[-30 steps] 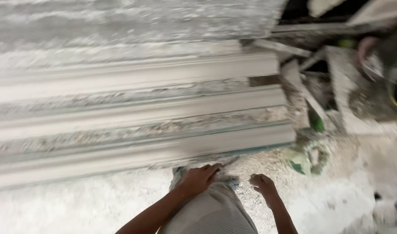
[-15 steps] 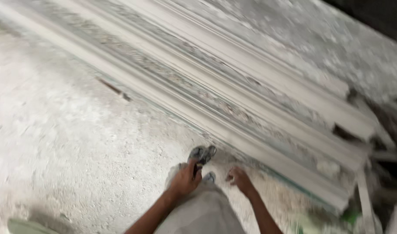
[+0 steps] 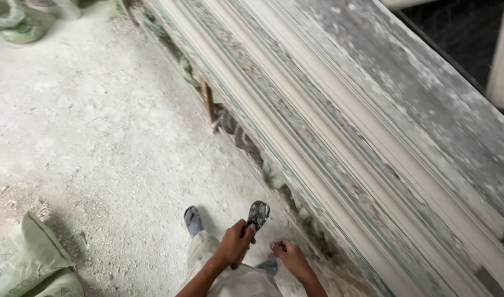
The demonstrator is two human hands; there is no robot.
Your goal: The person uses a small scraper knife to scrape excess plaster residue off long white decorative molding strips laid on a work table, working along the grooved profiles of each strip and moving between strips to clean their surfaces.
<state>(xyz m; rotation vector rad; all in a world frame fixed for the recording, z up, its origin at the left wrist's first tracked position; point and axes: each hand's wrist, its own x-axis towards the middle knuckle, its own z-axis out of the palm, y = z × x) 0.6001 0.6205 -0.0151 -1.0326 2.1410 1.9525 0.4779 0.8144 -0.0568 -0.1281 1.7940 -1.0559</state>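
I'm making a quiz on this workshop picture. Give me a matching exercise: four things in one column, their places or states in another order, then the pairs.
Things:
1. left hand
2. right hand
3. green sack
4. long moulded strips

Places or states:
A. bottom left on the dusty floor
B. closed around a plaster-caked scraper
C. running diagonally along the right
D. holding nothing, fingers curled

Pairs: 1-B, 2-D, 3-A, 4-C

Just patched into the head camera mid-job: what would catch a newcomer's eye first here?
Long white moulded plaster strips run diagonally across the right side, lying side by side. Low in the middle, the left hand grips a plaster-caked scraper, and the right hand is empty beside it. A green sack slumps on the dusty floor at bottom left.
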